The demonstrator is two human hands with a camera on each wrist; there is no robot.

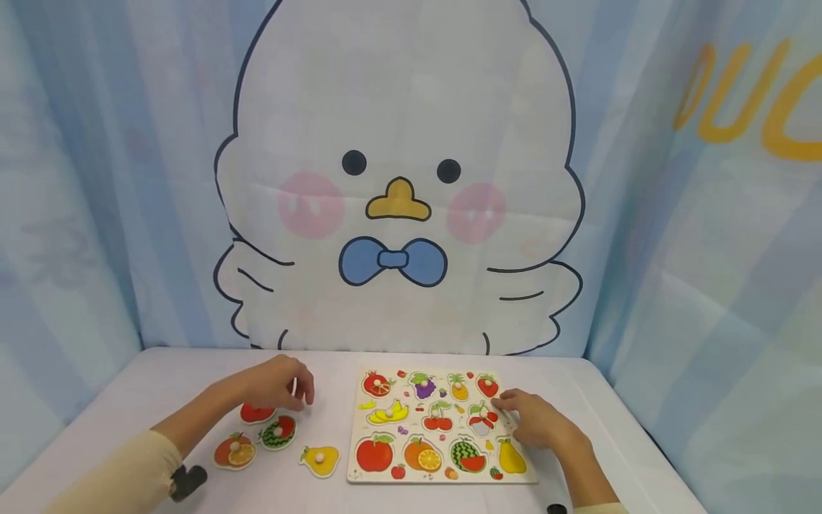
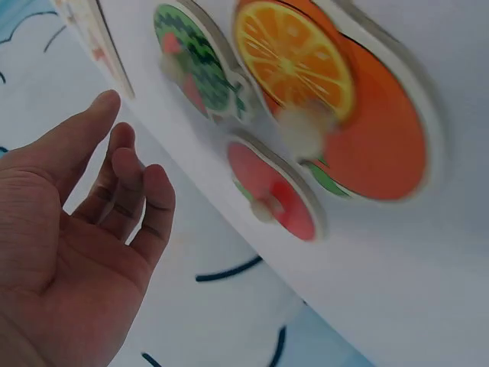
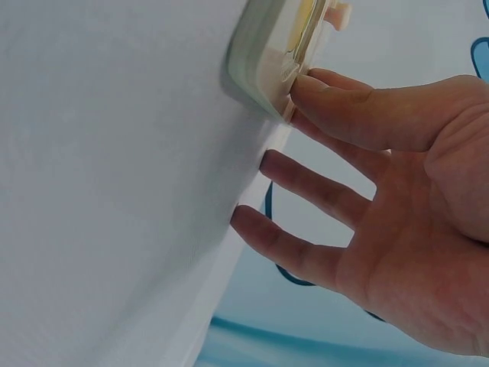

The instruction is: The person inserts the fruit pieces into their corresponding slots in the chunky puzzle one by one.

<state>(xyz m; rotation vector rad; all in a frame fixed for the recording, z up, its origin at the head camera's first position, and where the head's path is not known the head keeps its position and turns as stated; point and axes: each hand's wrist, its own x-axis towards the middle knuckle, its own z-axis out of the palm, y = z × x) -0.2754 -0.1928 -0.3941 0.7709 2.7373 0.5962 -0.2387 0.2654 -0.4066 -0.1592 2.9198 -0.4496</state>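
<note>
My left hand (image 1: 279, 385) hovers over the left of the table with nothing in its loosely bent fingers. Close to it lie a red fruit piece (image 1: 258, 413), partly hidden by the forearm, and a watermelon piece (image 1: 278, 432). An orange piece (image 1: 234, 451) and a yellow pear piece (image 1: 320, 460) lie nearer the front; the pieces have small knobs. My right hand (image 1: 538, 421) is at the right edge of a wooden fruit puzzle board (image 1: 443, 480). In the right wrist view, its thumb (image 3: 328, 107) and forefinger meet the board's corner, while the other fingers extend towards the tabletop.
Knobbed fruit pieces such as bananas (image 1: 388, 412), grapes (image 1: 423, 386) and a pineapple (image 1: 459, 387) sit in the board. Along its front row are apple, orange, watermelon and pear pictures. A curtain with a cartoon duck (image 1: 398, 300) hangs behind the white table (image 1: 578, 378).
</note>
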